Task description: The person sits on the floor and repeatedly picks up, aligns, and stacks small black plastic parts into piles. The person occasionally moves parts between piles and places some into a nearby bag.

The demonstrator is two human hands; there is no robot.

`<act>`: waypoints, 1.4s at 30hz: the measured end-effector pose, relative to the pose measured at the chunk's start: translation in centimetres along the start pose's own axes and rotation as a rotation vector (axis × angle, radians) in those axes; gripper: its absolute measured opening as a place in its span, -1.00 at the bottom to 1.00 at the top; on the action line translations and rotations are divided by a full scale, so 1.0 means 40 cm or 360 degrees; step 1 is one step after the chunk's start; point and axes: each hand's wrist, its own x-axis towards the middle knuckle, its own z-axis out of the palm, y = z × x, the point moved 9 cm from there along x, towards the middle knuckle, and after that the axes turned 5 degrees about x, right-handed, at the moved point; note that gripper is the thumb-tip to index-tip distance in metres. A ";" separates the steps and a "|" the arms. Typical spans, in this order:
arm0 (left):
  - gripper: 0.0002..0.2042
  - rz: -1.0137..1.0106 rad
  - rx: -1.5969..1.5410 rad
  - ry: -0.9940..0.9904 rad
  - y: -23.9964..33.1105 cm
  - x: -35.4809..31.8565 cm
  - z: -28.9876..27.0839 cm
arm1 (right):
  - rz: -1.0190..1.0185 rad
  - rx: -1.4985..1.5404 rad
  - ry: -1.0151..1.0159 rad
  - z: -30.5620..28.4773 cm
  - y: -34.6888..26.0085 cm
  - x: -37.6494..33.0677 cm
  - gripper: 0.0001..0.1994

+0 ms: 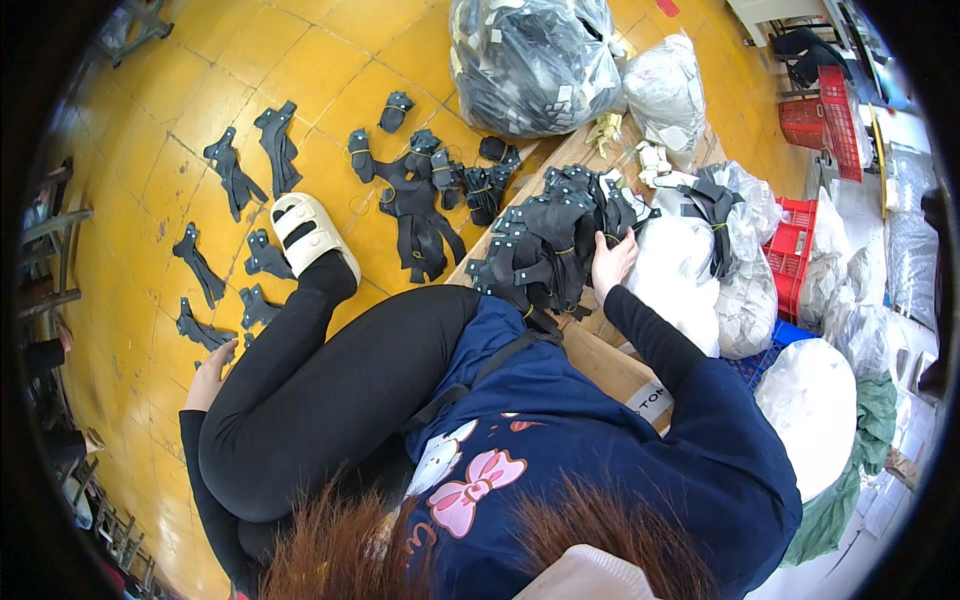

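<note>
Resting on a heap of flat black cut pieces [548,252], the right hand [611,262] curls its fingers loosely among them, gripping nothing I can see.

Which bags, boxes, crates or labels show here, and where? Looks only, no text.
Clear plastic bag: top centre, bulging with dark pieces.
White bags: right of it, more by the table.
Cardboard box: under the right arm, brown, white label.
Red crates: upper right, slatted plastic.
</note>
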 end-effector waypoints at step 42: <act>-0.54 -0.0070 0.0000 -0.0009 -0.015 -0.026 -0.004 | -0.0174 0.0434 -0.0807 0.125 -0.034 0.162 -0.58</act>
